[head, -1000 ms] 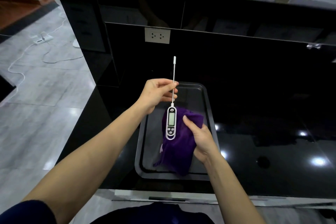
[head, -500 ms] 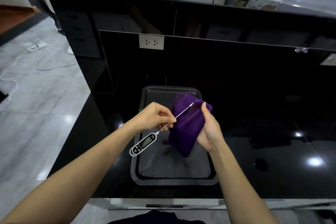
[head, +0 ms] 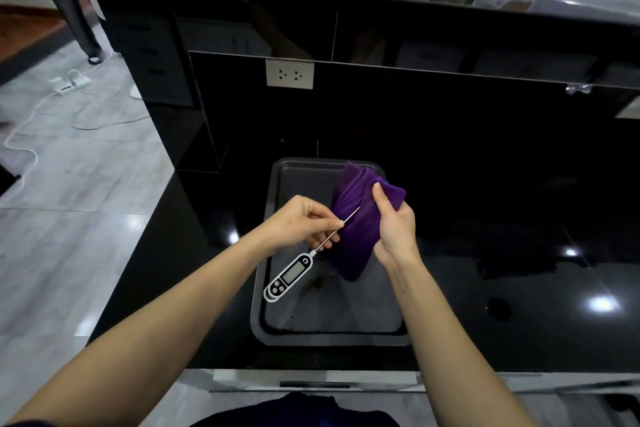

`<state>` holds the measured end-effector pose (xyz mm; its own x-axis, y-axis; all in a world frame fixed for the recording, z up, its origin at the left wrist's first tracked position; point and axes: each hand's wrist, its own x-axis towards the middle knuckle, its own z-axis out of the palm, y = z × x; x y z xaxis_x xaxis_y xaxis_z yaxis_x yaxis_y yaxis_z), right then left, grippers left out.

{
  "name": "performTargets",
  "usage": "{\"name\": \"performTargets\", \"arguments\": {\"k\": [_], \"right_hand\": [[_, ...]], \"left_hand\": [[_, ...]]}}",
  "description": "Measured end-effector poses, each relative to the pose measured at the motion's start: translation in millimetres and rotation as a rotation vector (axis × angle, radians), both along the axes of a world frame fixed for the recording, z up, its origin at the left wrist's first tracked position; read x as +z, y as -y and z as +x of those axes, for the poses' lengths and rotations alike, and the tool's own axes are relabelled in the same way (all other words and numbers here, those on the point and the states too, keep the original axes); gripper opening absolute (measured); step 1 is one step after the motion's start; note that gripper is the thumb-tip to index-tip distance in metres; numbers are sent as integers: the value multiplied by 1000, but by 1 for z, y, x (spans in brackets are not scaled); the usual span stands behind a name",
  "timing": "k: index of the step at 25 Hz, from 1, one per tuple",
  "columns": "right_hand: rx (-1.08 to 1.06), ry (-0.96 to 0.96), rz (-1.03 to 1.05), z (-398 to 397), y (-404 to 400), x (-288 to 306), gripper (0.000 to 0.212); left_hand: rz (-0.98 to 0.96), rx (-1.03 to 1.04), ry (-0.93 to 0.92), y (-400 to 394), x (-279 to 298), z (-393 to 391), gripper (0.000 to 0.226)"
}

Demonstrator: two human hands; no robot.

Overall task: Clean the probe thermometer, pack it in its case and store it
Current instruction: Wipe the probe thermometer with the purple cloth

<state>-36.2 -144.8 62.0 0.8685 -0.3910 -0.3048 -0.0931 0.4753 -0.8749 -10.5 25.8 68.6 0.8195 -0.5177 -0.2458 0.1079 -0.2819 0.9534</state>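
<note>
over a dark baking tray [head: 277, 177] on a glossy black counter [head: 519, 288], a person works at the cleaning stage of the job. nearest the camera hangs the white body of the probe thermometer [head: 289, 277], its display and buttons facing up, just above the tray's left rim. the left hand [head: 301, 225] pinches the thin metal stem partway along, fingers pressed together on it, so the body dangles below and to the left of the grip while the bare tip points up and right, out past the fingertips.

a second ago the thermometer stood upright with its body against the cloth; it is now swung round, body low and probe aimed at the cloth. that suggests the body has had its wipe and the stem is next.

beyond the left hand, the right hand [head: 396, 229] grips a bunched purple cloth [head: 356, 218], thumb on top, fingers closed behind the folds. the probe tip lies against the cloth's near face, or just in front of it; contact cannot be told for certain.

farther back are a white wall socket [head: 290, 74] and a window. no case is in view, so packing and storing appear still to come.
</note>
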Motion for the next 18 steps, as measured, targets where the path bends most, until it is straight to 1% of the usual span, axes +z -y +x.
{"name": "performTargets", "arguments": {"k": [2, 5, 8, 10, 13, 15, 18], "right_hand": [[-54, -17, 3, 3, 3, 0, 10], [-135, -16, 63, 7, 13, 0, 10], [-166, -19, 82, 7, 17, -1, 9], [-155, -42, 96, 5, 14, -1, 11], [-131, -85, 135, 3, 9, -2, 11], [-126, -129, 164, 0, 6, -3, 17], [-137, -168, 239, -3, 2, -5, 38]], "left_hand": [[29, -7, -44, -10, -3, -1, 19], [108, -23, -89, -37, -12, -5, 21], [102, -15, -132, -53, -19, -9, 18], [78, 16, -99, -53, -21, -9, 14], [107, 53, -2, -51, -26, -11, 11], [139, 77, 46, -51, -33, -13, 9], [166, 87, 76, -50, -41, -15, 10]]}}
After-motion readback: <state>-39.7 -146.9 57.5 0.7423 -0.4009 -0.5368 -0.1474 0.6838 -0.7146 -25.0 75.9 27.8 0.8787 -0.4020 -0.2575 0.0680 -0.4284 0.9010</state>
